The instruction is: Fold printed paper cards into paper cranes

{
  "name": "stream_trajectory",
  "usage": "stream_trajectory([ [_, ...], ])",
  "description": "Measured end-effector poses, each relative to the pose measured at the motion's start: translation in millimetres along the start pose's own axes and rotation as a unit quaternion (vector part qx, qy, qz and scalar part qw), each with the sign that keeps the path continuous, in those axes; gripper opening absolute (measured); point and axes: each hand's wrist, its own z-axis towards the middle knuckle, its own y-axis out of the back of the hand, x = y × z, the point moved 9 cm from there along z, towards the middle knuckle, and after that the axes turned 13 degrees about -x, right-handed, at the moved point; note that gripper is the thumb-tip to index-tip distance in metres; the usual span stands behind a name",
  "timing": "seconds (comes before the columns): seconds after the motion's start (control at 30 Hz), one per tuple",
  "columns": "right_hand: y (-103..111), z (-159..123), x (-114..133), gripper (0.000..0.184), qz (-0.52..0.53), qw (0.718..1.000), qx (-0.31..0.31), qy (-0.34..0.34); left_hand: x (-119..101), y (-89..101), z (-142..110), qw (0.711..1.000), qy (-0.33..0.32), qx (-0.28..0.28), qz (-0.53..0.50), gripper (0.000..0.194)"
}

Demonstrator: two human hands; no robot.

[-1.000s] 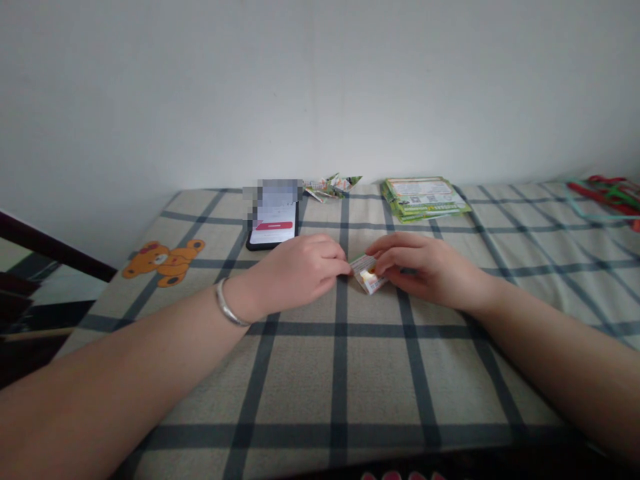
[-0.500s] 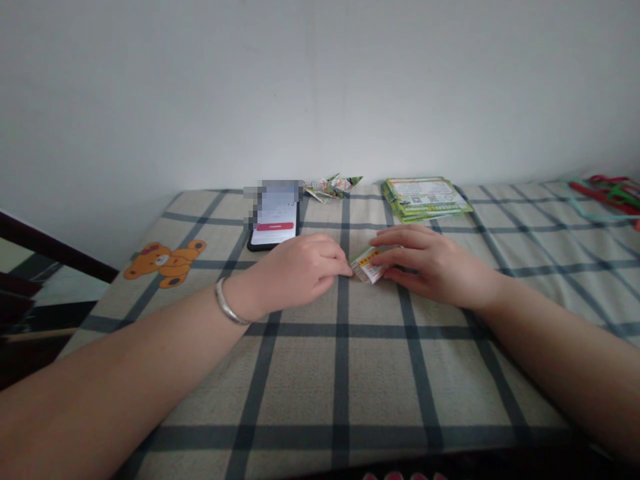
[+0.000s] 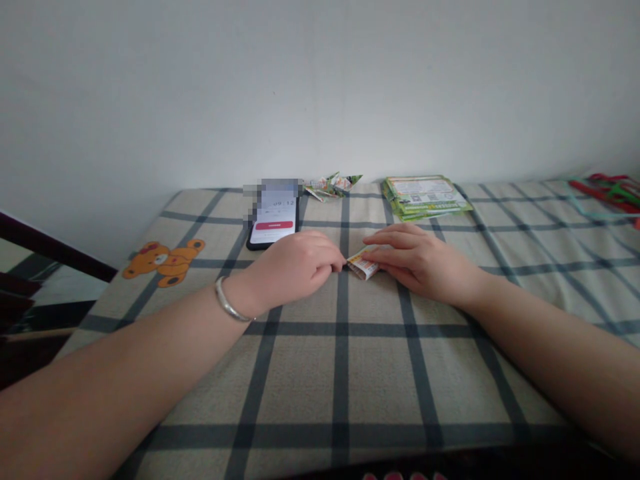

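Observation:
A small folded piece of printed paper (image 3: 363,267), white with yellow and orange print, lies on the checked tablecloth between my hands. My left hand (image 3: 303,267), with a silver bangle at the wrist, has its fingers closed in a pinch at the paper's left corner. From the right, my right hand (image 3: 417,260) reaches over the paper, its fingers holding the right part against the cloth and covering some of it. The right thumb lies low beside the paper's edge.
A phone (image 3: 273,227) with a lit screen lies behind my left hand. Folded green-and-white paper pieces (image 3: 334,187) and a stack of green printed sheets (image 3: 425,197) lie near the wall. A bear cutout (image 3: 164,262) is at left, a tray of red and green items (image 3: 610,197) at far right.
The paper has turned and shifted slightly left, and now looks narrower. My right hand has moved a little left with it; my left fingertips have curled in more at its corner.

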Motion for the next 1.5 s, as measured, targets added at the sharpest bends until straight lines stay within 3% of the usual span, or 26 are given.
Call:
stream_trajectory([
  [0.33,-3,0,4,0.032,0.016,1.000,0.021,0.009,-1,-0.3,1,0.999,0.012,-0.008,0.037,0.023],
  [0.67,-8,-2,5,0.034,0.011,0.999,0.050,0.002,-15,-4.9,-2,0.994,-0.077,0.014,0.070,0.025],
  [0.9,-8,-2,6,0.034,-0.017,0.999,0.045,0.010,-18,-5.0,-2,0.992,-0.090,0.007,0.092,0.025],
  [1.17,-7,0,8,0.032,-0.027,0.999,0.045,0.004,-17,-4.7,-1,0.993,-0.079,0.006,0.085,0.025],
  [1.37,-7,0,6,0.032,-0.006,0.999,0.042,-0.006,-8,-6.2,0,0.998,-0.031,0.018,0.055,0.026],
  [1.5,-6,2,2,0.032,-0.001,0.999,0.027,-0.026,-10,-8.4,-1,0.996,-0.044,0.030,0.070,0.026],
])
